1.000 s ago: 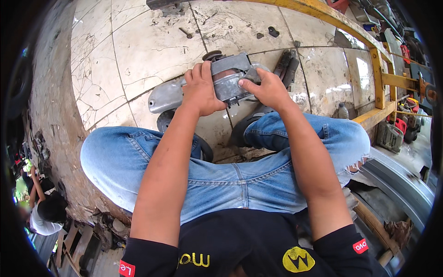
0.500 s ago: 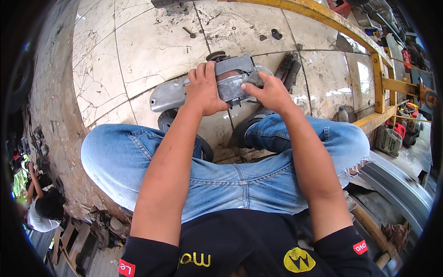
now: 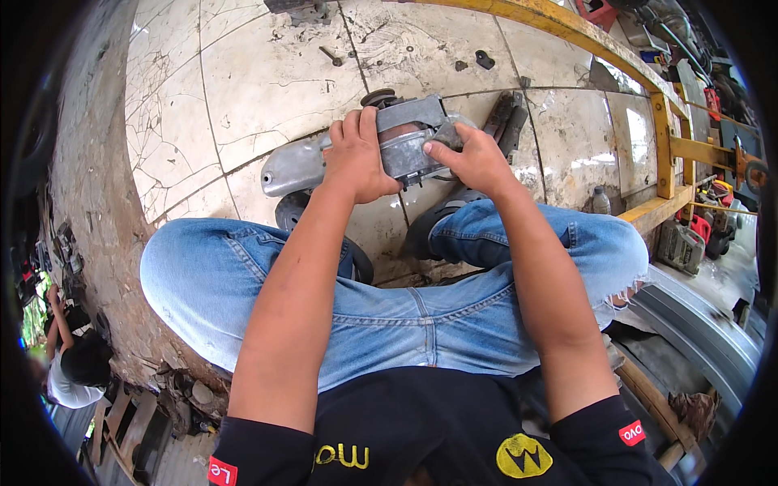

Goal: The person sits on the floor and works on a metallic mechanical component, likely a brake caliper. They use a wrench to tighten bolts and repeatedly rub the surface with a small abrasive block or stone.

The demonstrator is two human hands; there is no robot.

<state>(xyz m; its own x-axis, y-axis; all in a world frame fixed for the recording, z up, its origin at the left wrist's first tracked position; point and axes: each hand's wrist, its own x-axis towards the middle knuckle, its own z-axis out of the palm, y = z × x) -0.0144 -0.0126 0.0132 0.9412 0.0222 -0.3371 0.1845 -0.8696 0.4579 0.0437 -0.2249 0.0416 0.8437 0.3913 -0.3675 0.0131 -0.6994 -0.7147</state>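
Note:
My left hand (image 3: 353, 159) is closed on a long silver-grey metal casing (image 3: 292, 168), fingers over its top and thumb at its lower edge. My right hand (image 3: 474, 158) grips a small dark-grey piece (image 3: 444, 134) at the casing's right part, thumb laid on top. A brownish curved section (image 3: 399, 130) shows between the grey metal parts. A dark round part (image 3: 378, 97) sticks out at the back of the assembly, which lies between my bent legs on the tiled floor.
Small loose metal parts (image 3: 485, 59) lie behind; dark elongated parts (image 3: 507, 121) sit to the right. A yellow frame (image 3: 665, 146), bottle (image 3: 601, 200) and containers (image 3: 683, 246) stand at right. Metal rails (image 3: 689, 316) run lower right. Another person (image 3: 81, 360) works at lower left.

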